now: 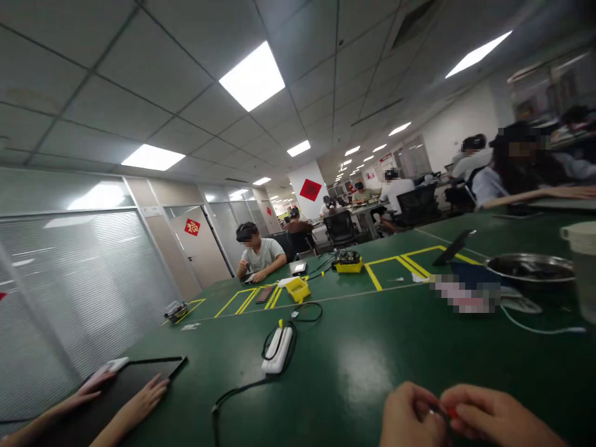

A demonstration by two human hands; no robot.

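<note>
Head view, bottom right: a small red-and-dark piece, mostly hidden, sits pinched between the left hand and right hand by the green tabletop. I'd judge it light, perhaps stiff, best gripped by its ends. Both hands face inward, fingers curled.

The left hand and the right hand are both bare. Each has a thumb and slim fingers with round, bumpy knuckles, but the nails are too blurry to see well. The back of the right hand is wide and smooth, and it is bare down to the edge of the view.
</note>
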